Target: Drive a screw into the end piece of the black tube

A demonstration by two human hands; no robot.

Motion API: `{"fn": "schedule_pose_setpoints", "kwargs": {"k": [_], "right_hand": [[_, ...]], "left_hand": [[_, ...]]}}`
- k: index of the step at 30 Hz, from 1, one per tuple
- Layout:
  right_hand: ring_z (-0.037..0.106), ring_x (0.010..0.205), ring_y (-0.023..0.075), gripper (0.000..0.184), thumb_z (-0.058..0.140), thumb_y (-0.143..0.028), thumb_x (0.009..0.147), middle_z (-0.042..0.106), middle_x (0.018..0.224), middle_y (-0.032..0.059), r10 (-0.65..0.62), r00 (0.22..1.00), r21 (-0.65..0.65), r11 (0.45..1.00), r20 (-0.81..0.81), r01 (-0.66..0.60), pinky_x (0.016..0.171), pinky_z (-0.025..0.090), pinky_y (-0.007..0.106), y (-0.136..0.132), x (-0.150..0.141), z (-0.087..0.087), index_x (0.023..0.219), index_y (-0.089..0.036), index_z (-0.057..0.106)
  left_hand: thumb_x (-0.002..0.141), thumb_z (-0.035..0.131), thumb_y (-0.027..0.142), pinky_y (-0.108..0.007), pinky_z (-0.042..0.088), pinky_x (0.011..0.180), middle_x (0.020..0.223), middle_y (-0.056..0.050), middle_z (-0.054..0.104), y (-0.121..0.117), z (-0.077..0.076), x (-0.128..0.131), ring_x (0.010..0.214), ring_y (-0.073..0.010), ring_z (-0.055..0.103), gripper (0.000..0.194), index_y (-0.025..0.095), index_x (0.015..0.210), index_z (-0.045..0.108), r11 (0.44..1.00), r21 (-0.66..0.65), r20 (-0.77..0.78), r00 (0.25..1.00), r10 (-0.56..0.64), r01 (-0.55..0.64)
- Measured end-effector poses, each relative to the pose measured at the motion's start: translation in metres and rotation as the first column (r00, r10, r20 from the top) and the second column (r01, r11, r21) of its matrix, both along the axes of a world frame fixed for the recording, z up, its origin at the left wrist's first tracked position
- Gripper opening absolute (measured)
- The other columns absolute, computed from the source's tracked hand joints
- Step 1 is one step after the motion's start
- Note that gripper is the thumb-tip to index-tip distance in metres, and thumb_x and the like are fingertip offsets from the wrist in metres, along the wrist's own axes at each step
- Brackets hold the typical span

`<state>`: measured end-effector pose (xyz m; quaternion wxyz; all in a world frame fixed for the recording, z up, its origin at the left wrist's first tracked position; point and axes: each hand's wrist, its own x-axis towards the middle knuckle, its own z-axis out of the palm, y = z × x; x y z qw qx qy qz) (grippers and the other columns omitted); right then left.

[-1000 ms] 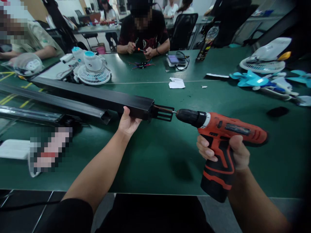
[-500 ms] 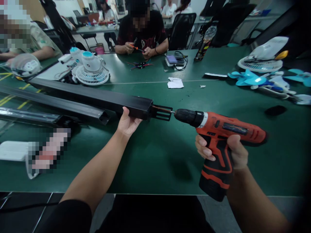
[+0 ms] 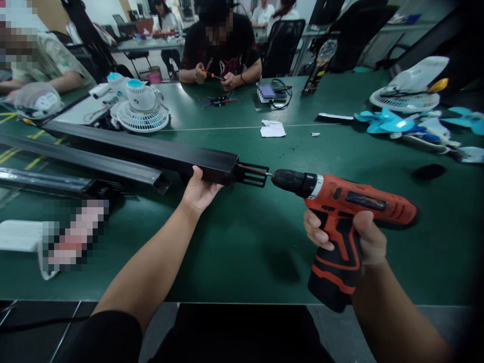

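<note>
My left hand (image 3: 199, 190) grips a long black metal channel (image 3: 151, 150) from below, close to its right end, which is lifted off the green table (image 3: 234, 237). A black slotted bracket (image 3: 252, 174) sticks out of that end. My right hand (image 3: 355, 236) is wrapped round the handle of a red and black cordless drill (image 3: 340, 212), held level. The drill's bit touches the bracket's right edge.
More black channels (image 3: 86, 164) lie to the left. Small white fans (image 3: 141, 108), fan parts (image 3: 410, 96) and blue blades (image 3: 389, 123) sit around the table. Paper scraps (image 3: 273, 130) lie at centre. A person in a black shirt (image 3: 221, 48) works opposite; another sits at far left.
Almost nothing moved. The drill and channel drifted a few pixels left and the view shifted slightly; both hands keep the same grips.
</note>
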<state>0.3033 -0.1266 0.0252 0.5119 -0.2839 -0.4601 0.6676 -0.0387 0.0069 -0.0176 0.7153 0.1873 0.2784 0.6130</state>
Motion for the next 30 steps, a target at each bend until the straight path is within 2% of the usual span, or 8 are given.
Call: {"fn": "schedule_pose_setpoints", "kwargs": {"k": [2, 5, 9, 13, 15, 20, 27, 30], "right_hand": [[0.048, 0.058, 0.0144, 0.066, 0.099, -0.085, 0.096, 0.075, 0.087, 0.0069, -0.010, 1.000, -0.007, 1.000, 0.011, 0.010, 0.042, 0.050, 0.025, 0.000, -0.001, 0.001, 0.118, -0.023, 0.095], [0.050, 0.058, 0.0153, 0.067, 0.102, -0.084, 0.094, 0.074, 0.087, 0.0067, -0.041, 0.999, -0.016, 0.999, 0.005, 0.041, 0.041, 0.050, 0.025, -0.001, -0.001, 0.001, 0.122, -0.024, 0.095], [0.053, 0.058, 0.0164, 0.066, 0.104, -0.085, 0.091, 0.075, 0.086, 0.0065, -0.050, 0.998, -0.042, 0.998, 0.030, 0.051, 0.042, 0.053, 0.027, -0.003, -0.001, 0.001, 0.118, -0.025, 0.094], [0.055, 0.058, 0.0158, 0.066, 0.105, -0.083, 0.091, 0.075, 0.086, 0.0047, -0.057, 0.998, -0.060, 0.997, 0.022, 0.058, 0.045, 0.055, 0.026, -0.004, -0.001, 0.000, 0.122, -0.026, 0.095], [0.056, 0.058, 0.0157, 0.067, 0.105, -0.083, 0.091, 0.076, 0.086, 0.0053, -0.057, 0.998, -0.052, 0.997, 0.006, 0.058, 0.045, 0.056, 0.027, -0.004, -0.002, -0.003, 0.122, -0.024, 0.096], [0.059, 0.058, 0.0171, 0.069, 0.104, -0.083, 0.091, 0.080, 0.088, 0.0086, -0.116, 0.993, -0.055, 0.992, -0.029, 0.114, 0.044, 0.058, 0.028, -0.005, -0.002, -0.009, 0.121, -0.022, 0.096], [0.075, 0.066, 0.0222, 0.068, 0.103, -0.082, 0.093, 0.086, 0.092, 0.0117, -0.119, 0.992, -0.029, 0.993, -0.043, 0.118, 0.050, 0.066, 0.029, -0.004, -0.004, -0.008, 0.124, -0.022, 0.098], [0.073, 0.064, 0.0207, 0.068, 0.103, -0.083, 0.093, 0.085, 0.092, 0.0105, -0.134, 0.990, -0.041, 0.990, -0.037, 0.133, 0.050, 0.065, 0.029, -0.005, -0.004, -0.009, 0.123, -0.023, 0.097]], "left_hand": [[0.130, 0.061, 0.066, -0.032, 0.080, 0.112, 0.163, -0.020, 0.087, 0.000, 0.000, 0.001, 0.163, -0.0340, 0.082, 0.073, 0.017, 0.185, 0.062, 1.000, -0.009, -0.003, 1.000, 0.011, -0.011], [0.128, 0.066, 0.067, -0.032, 0.080, 0.112, 0.163, -0.020, 0.088, 0.001, -0.002, 0.002, 0.162, -0.0342, 0.082, 0.074, 0.020, 0.185, 0.063, 0.999, -0.020, 0.003, 1.000, 0.027, -0.027], [0.127, 0.068, 0.068, -0.032, 0.080, 0.111, 0.158, -0.018, 0.090, 0.002, -0.004, 0.003, 0.157, -0.0335, 0.085, 0.076, 0.020, 0.186, 0.061, 0.998, -0.033, 0.011, 0.999, 0.048, -0.047], [0.133, 0.056, 0.062, -0.029, 0.081, 0.103, 0.145, -0.017, 0.095, 0.001, -0.004, 0.004, 0.144, -0.0300, 0.092, 0.071, 0.018, 0.188, 0.058, 0.998, -0.038, 0.043, 0.997, 0.061, -0.060], [0.134, 0.051, 0.061, -0.029, 0.081, 0.103, 0.143, -0.016, 0.095, 0.001, -0.003, 0.005, 0.144, -0.0296, 0.092, 0.068, 0.018, 0.187, 0.059, 0.998, -0.034, 0.052, 0.997, 0.062, -0.060], [0.129, 0.064, 0.068, -0.031, 0.081, 0.107, 0.155, -0.017, 0.091, 0.000, -0.004, 0.005, 0.155, -0.0345, 0.086, 0.071, 0.021, 0.182, 0.066, 0.996, -0.065, 0.027, 0.997, 0.068, -0.067], [0.126, 0.071, 0.067, -0.036, 0.080, 0.115, 0.154, -0.016, 0.091, 0.000, -0.010, 0.003, 0.155, -0.0353, 0.086, 0.079, 0.022, 0.188, 0.057, 0.999, -0.047, 0.164, 0.986, 0.000, 0.008], [0.125, 0.072, 0.068, -0.035, 0.079, 0.117, 0.154, -0.015, 0.091, -0.001, -0.010, 0.004, 0.155, -0.0345, 0.086, 0.080, 0.023, 0.189, 0.056, 0.998, -0.053, 0.177, 0.984, -0.005, 0.015]]}}
